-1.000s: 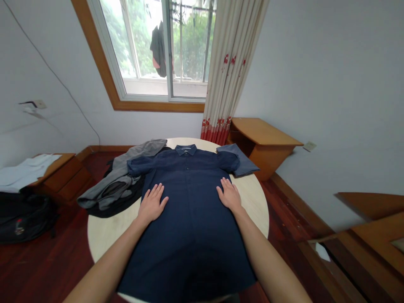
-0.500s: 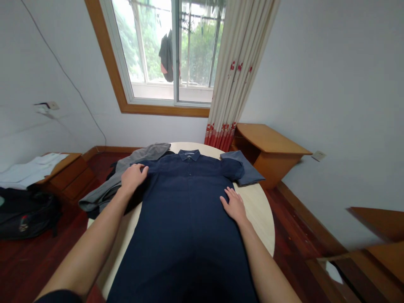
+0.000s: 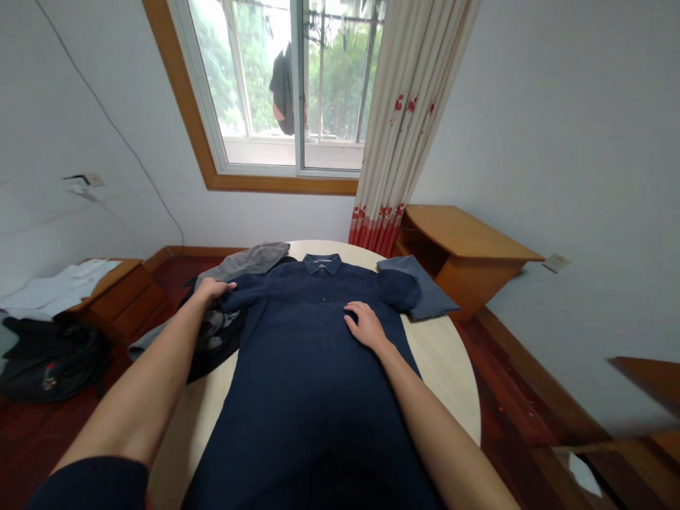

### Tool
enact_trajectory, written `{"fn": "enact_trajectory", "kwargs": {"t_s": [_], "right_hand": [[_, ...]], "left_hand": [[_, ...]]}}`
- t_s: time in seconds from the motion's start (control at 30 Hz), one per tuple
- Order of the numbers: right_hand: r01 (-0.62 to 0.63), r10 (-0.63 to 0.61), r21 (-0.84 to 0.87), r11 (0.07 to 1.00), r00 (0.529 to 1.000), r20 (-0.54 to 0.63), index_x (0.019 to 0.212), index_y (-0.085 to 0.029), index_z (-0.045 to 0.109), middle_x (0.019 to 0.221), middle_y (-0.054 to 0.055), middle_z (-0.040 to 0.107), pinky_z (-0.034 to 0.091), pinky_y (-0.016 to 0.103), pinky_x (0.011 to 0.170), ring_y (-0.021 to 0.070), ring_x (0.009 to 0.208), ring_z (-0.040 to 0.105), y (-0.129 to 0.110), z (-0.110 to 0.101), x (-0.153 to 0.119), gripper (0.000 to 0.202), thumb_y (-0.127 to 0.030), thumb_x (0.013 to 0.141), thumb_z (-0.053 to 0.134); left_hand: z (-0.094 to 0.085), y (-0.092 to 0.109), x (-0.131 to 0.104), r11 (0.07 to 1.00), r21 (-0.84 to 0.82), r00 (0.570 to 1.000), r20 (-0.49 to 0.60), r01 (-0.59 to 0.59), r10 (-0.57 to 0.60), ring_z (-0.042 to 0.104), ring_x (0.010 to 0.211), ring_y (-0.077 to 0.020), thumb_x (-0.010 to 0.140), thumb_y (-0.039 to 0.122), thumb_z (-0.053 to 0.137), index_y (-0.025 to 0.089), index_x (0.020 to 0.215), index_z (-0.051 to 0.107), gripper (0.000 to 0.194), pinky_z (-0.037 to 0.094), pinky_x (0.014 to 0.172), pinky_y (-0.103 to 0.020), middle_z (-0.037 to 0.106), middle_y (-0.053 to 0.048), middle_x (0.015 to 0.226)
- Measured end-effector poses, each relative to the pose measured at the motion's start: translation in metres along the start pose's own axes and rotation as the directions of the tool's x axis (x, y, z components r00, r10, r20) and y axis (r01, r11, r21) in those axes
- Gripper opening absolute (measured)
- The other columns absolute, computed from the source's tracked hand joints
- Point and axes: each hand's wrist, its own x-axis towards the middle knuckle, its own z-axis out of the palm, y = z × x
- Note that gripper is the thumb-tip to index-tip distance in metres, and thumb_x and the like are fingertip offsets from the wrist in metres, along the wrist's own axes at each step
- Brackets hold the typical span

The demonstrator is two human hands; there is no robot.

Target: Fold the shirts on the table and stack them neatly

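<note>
A navy short-sleeved collared shirt (image 3: 313, 361) lies spread front side up on a round pale table (image 3: 446, 361), its collar towards the window. At the end of the left-hand sleeve, my left hand (image 3: 212, 289) is closed with thumb and fingers pinching the cuff. My right hand (image 3: 365, 324) rests over the chest of the shirt, right of the button line, fingers spread a little and holding nothing. The opposite sleeve lies partly over a folded blue-grey garment (image 3: 433, 294).
Grey and black clothes (image 3: 249, 261) are heaped at the table's left edge. A wooden desk (image 3: 467, 234) stands beyond it to the right, by the curtain (image 3: 406, 127). On the left are a black bag (image 3: 53, 361) and a low cabinet (image 3: 127, 297) with white cloth on it.
My left hand has moved slightly left and taken hold of the sleeve end, drawing it outward. My right hand has slid left from the shirt's side edge onto its chest.
</note>
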Motion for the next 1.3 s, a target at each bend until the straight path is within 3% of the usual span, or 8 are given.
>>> {"fn": "enact_trajectory", "kwargs": {"t_s": [0.17,0.33,0.47,0.6,0.73,0.93,1.1,1.3], "right_hand": [[0.01,0.001,0.159,0.987,0.998,-0.066,0.102,-0.021,0.071,0.115,0.01,0.071,0.046,0.045,0.103,0.0251,0.112,0.062,0.026,0.01,-0.007,0.019,-0.027,0.09,0.058],[0.002,0.013,0.217,0.976,0.998,-0.067,0.098,-0.021,0.072,0.113,0.01,0.071,0.046,0.045,0.102,0.0251,0.111,0.063,0.028,0.006,-0.01,0.017,-0.026,0.088,0.059],[-0.004,0.021,0.232,0.973,0.997,-0.071,0.097,-0.022,0.073,0.113,0.01,0.071,0.046,0.045,0.102,0.0251,0.11,0.063,0.028,0.005,-0.01,0.016,-0.027,0.088,0.06],[0.001,0.017,0.244,0.97,0.997,-0.072,0.097,-0.022,0.073,0.113,0.01,0.071,0.046,0.045,0.102,0.0247,0.11,0.063,0.028,0.006,-0.01,0.017,-0.028,0.089,0.06],[-0.009,0.026,0.238,0.971,0.997,-0.071,0.096,-0.022,0.073,0.113,0.01,0.071,0.046,0.045,0.101,0.0249,0.11,0.062,0.027,0.005,-0.01,0.016,-0.027,0.088,0.06],[-0.024,0.038,0.239,0.971,0.998,-0.053,0.096,-0.022,0.073,0.113,0.009,0.072,0.046,0.044,0.102,0.0243,0.11,0.062,0.024,0.002,-0.01,0.015,-0.024,0.088,0.06],[-0.022,0.036,0.237,0.971,0.998,-0.056,0.095,-0.022,0.073,0.113,0.009,0.071,0.046,0.044,0.102,0.0241,0.11,0.062,0.022,0.001,-0.01,0.015,-0.023,0.089,0.06],[-0.027,0.039,0.223,0.974,0.998,-0.053,0.095,-0.022,0.074,0.113,0.009,0.071,0.047,0.045,0.101,0.0246,0.11,0.062,0.023,0.002,-0.009,0.016,-0.023,0.088,0.06]], "left_hand": [[-0.006,0.01,-0.007,0.977,-0.204,0.991,0.129,0.053,-0.027,0.074,0.073,-0.0255,0.06,0.035,0.087,0.013,0.091,0.07,0.042,0.06,0.066,-0.033,0.076,-0.01,0.084],[-0.017,0.04,-0.005,0.974,-0.224,0.999,0.045,-0.005,0.015,0.073,0.085,-0.0257,0.065,0.035,0.08,0.013,0.091,0.072,0.036,0.057,0.073,-0.032,0.077,-0.01,0.088],[-0.007,0.079,-0.026,0.959,-0.086,0.96,-0.098,-0.272,0.263,0.069,0.1,-0.0262,0.075,0.043,0.069,0.017,0.101,0.075,0.037,0.053,0.085,-0.03,0.077,-0.008,0.099],[0.023,0.101,-0.06,0.886,0.046,0.884,0.098,-0.462,0.456,0.07,0.098,-0.0262,0.088,0.058,0.051,0.02,0.109,0.075,0.049,0.053,0.084,-0.031,0.077,-0.008,0.102],[0.057,0.094,-0.062,0.833,0.291,0.882,0.145,-0.471,0.449,0.065,0.112,-0.029,0.096,0.05,0.04,0.019,0.118,0.071,0.05,0.05,0.096,-0.037,0.072,-0.013,0.12],[0.105,0.065,-0.038,0.723,0.475,0.864,0.241,-0.502,0.441,0.029,0.149,-0.031,0.1,0.048,0.03,0.019,0.15,0.044,0.06,0.027,0.118,-0.054,0.031,-0.011,0.162],[0.118,0.06,-0.031,0.74,0.489,0.887,0.251,-0.462,0.388,0.022,0.151,-0.0318,0.101,0.049,0.021,0.018,0.155,0.034,0.064,0.019,0.119,-0.059,0.024,-0.011,0.164],[0.132,0.071,-0.035,0.698,0.483,0.838,0.166,-0.529,0.521,0.021,0.152,-0.0302,0.1,0.046,0.025,0.015,0.154,0.036,0.064,0.018,0.121,-0.054,0.026,-0.013,0.163]]}}
